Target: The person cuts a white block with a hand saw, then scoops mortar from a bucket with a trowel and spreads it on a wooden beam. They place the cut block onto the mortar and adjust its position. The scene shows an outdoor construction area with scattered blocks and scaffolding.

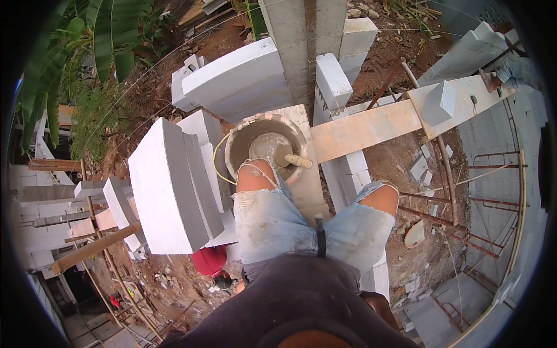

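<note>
Neither my left hand nor my right hand shows; part of my right arm (377,308) is at the lower edge, beside my dark shirt. Between and beyond my knees in torn light jeans, a bucket (241,145) with grey mortar (267,143) rests on a board (313,197). A tool with a pale handle (298,160) leans in it, its other end down by the mortar. A yellow cord handle (218,165) hangs at the bucket's left. Large white blocks (165,185) stand stacked just left of the bucket.
I am raised above rubble-strewn ground (409,243). A plank (365,130) runs right to a board with a white block (438,101) and another person's limb (507,72). A person in red (206,261) is below left. Rusty scaffold bars (487,203), a concrete column (299,23) and strung lines surround me.
</note>
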The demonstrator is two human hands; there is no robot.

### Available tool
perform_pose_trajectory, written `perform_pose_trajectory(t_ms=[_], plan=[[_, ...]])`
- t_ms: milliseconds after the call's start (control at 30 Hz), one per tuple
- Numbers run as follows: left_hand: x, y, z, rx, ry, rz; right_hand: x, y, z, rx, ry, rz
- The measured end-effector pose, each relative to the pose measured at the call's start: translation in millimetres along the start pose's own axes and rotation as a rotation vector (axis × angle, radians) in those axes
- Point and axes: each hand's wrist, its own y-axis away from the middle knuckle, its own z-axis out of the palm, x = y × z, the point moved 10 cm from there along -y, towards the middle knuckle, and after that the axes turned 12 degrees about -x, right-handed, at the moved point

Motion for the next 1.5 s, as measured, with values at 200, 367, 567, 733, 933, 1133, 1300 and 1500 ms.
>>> perform_pose_trajectory(t_ms=[200,367,567,733,933,1133,1300,1500], plan=[[7.6,8.3,9.9,-0.039,-0.044,0.014,-42.6,85.8,-48.9,0.076,0.172,0.195],[7.6,31.1,12.3,-0.108,-0.123,0.003,-136.3,213.0,-179.2,0.884,0.477,0.018],[17.2,74.9,19.7,-0.373,-0.306,-0.052,-383.4,279.8,-175.1,1.391,0.649,-0.168],[95.1,97.5,-6.3,-0.502,-0.528,0.103,-520.5,177.4,-138.6,1.033,0.828,-0.581],[241.2,27.3,-79.7,0.143,0.245,0.323,-562.0,77.4,-103.9,1.025,0.696,-0.675],[261.8,-71.1,-27.4,-0.301,0.954,0.380,-567.5,2.3,-81.4,1.004,0.964,-0.635],[279.7,-152.9,-47.8,-0.186,0.890,0.334,-597.1,-21.1,-83.3,1.160,1.153,-0.477],[309.3,-186.2,-69.6,0.193,0.727,0.568,-595.5,-40.6,-88.6,0.901,1.183,-0.384]])
